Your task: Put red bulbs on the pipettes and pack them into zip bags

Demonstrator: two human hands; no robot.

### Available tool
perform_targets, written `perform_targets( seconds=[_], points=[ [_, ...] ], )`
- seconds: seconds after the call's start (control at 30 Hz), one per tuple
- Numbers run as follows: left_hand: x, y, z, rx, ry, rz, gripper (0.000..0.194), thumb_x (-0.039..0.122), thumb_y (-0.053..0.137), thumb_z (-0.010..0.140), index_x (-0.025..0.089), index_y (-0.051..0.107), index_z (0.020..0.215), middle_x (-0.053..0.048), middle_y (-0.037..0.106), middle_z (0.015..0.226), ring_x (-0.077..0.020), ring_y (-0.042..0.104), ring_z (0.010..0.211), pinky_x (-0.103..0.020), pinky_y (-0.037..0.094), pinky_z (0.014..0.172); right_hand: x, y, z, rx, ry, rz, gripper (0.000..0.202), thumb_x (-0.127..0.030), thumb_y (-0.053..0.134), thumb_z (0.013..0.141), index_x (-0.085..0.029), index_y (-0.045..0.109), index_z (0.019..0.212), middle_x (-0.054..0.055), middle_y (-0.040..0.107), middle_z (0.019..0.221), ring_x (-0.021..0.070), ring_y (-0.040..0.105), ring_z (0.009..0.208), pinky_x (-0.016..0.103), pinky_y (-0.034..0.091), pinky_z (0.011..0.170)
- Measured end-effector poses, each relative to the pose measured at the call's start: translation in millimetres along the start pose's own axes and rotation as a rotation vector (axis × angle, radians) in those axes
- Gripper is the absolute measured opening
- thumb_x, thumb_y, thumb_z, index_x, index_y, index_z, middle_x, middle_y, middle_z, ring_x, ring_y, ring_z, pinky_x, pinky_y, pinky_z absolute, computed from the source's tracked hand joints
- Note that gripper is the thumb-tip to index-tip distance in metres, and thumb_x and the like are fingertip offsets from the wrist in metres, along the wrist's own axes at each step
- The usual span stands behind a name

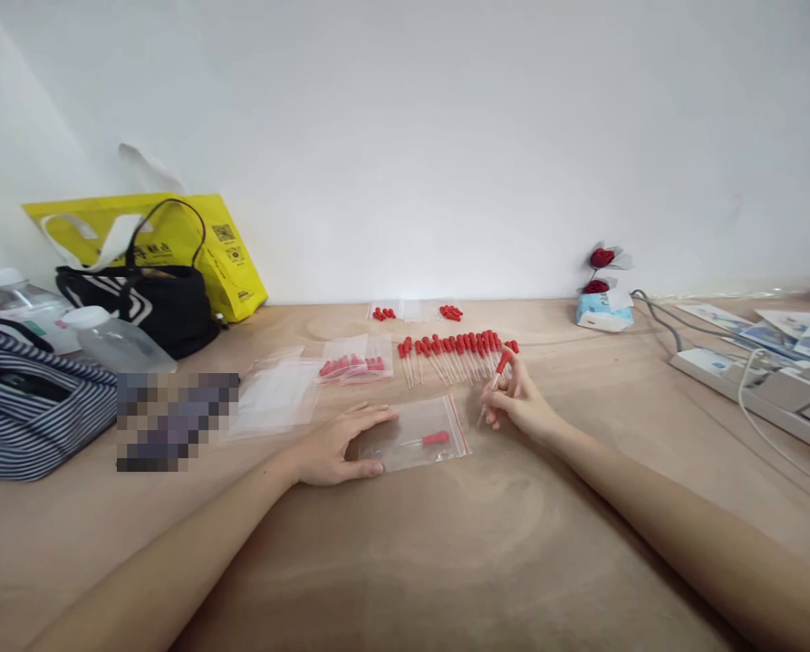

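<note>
My left hand (343, 445) rests on the table with fingers spread, over the left end of a clear zip bag (405, 451). Inside that bag lies one red-topped dropper (436, 438), its opening edge with a red line facing right. To the right, my right hand (510, 396) pinches another red-topped dropper (504, 360), held at a slant with its clear tip pointing down. Just behind, a row of several red-topped droppers (456, 344) lies side by side, tips toward me.
Filled bags (356, 360) and a stack of bags (275, 394) lie left of centre. Yellow and black bags (170, 312), bottles (116, 340) and a striped pouch (31, 407) stand left. At the right are a power strip (758, 389), cables and a blue box (603, 312).
</note>
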State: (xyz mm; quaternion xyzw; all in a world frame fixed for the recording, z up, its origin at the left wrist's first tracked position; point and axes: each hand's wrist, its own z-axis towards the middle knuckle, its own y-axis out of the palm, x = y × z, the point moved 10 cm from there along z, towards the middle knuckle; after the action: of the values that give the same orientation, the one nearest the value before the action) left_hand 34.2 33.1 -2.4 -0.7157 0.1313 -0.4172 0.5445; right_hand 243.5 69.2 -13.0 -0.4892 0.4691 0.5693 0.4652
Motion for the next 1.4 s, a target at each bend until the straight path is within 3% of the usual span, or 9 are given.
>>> perform_targets(
  seconds=[0.2,0.53,0.63,0.77,0.9,1.0,1.2,1.3,1.4],
  points=[
    [0.1,0.3,0.3,0.007,0.002,0.002,0.065,0.051,0.052,0.075,0.025,0.031,0.131,-0.005,0.032,0.137,-0.0255,0.025,0.127,-0.044,0.022,0.104,5.2,1.9,3.6,0.128,-0.022,0.08,0.045,-0.043,0.053,0.069,-0.024,0.021,0.095,-0.01,0.052,0.058,0.0093,0.053,0.041,0.021,0.045,0.04],
    [0.4,0.2,1.0,0.017,0.013,0.023,0.064,0.05,0.052,0.076,0.025,0.03,0.13,-0.005,0.033,0.137,-0.0244,0.026,0.126,-0.043,0.022,0.104,11.5,-5.5,-0.4,0.25,-0.039,0.093,0.052,-0.033,0.062,0.062,-0.025,0.024,0.096,-0.009,0.047,0.062,0.0123,0.058,0.051,0.027,0.05,0.048],
    [0.4,-0.4,0.9,0.03,0.021,0.004,0.064,0.05,0.052,0.075,0.025,0.031,0.13,-0.005,0.034,0.136,-0.0245,0.027,0.126,-0.043,0.023,0.104,15.9,3.8,-0.4,0.191,-0.032,0.132,0.052,-0.04,0.062,0.063,-0.025,0.026,0.097,-0.007,0.05,0.065,0.0132,0.06,0.056,0.031,0.052,0.056],
    [1.2,-0.8,0.7,0.045,0.031,-0.01,0.064,0.05,0.052,0.075,0.026,0.031,0.13,-0.004,0.034,0.136,-0.0249,0.028,0.125,-0.043,0.023,0.103,23.1,19.3,0.2,0.062,0.011,0.084,0.04,-0.05,0.057,0.066,-0.02,0.043,0.088,-0.002,0.055,0.067,0.0116,0.059,0.06,0.031,0.051,0.063],
    [2.9,-1.6,1.0,0.051,0.033,0.007,0.065,0.049,0.053,0.075,0.025,0.03,0.131,-0.005,0.034,0.136,-0.0253,0.028,0.125,-0.043,0.023,0.103,22.2,28.4,-3.4,-0.029,0.022,-0.101,0.038,-0.044,0.06,0.066,-0.017,0.052,0.091,-0.002,0.057,0.065,0.0058,0.049,0.045,0.022,0.044,0.045],
    [3.3,-2.0,1.4,0.05,0.022,0.013,0.066,0.049,0.053,0.075,0.024,0.029,0.131,-0.006,0.034,0.136,-0.0254,0.029,0.125,-0.043,0.024,0.103,18.5,35.6,-6.8,-0.078,0.005,-0.165,0.035,-0.038,0.061,0.065,-0.018,0.051,0.091,0.002,0.061,0.08,0.0038,0.045,0.041,0.018,0.033,0.034],
    [1.0,-0.2,1.3,0.037,0.001,0.033,0.067,0.05,0.052,0.075,0.025,0.027,0.132,-0.004,0.033,0.137,-0.0263,0.024,0.126,-0.044,0.023,0.103,13.9,58.2,-11.3,-0.238,-0.056,-0.33,0.013,-0.028,0.05,0.072,-0.019,0.057,0.077,0.0,0.063,0.067,0.0124,0.059,0.062,0.021,0.043,0.051],
    [-0.8,0.5,1.4,0.029,-0.013,0.047,0.067,0.051,0.051,0.075,0.025,0.027,0.132,-0.005,0.032,0.137,-0.027,0.023,0.127,-0.045,0.022,0.103,11.3,54.9,-7.6,-0.205,-0.103,-0.425,0.011,-0.026,0.052,0.069,-0.018,0.06,0.071,0.001,0.064,0.067,0.0125,0.058,0.06,0.023,0.044,0.053],
    [0.2,-0.3,1.6,0.027,-0.01,0.051,0.067,0.051,0.051,0.075,0.025,0.027,0.132,-0.005,0.032,0.137,-0.0271,0.024,0.127,-0.044,0.022,0.103,6.2,35.3,5.0,-0.051,-0.111,-0.506,0.011,-0.026,0.055,0.067,-0.017,0.06,0.067,0.001,0.063,0.064,0.0114,0.056,0.054,0.022,0.044,0.051]
  ],
)
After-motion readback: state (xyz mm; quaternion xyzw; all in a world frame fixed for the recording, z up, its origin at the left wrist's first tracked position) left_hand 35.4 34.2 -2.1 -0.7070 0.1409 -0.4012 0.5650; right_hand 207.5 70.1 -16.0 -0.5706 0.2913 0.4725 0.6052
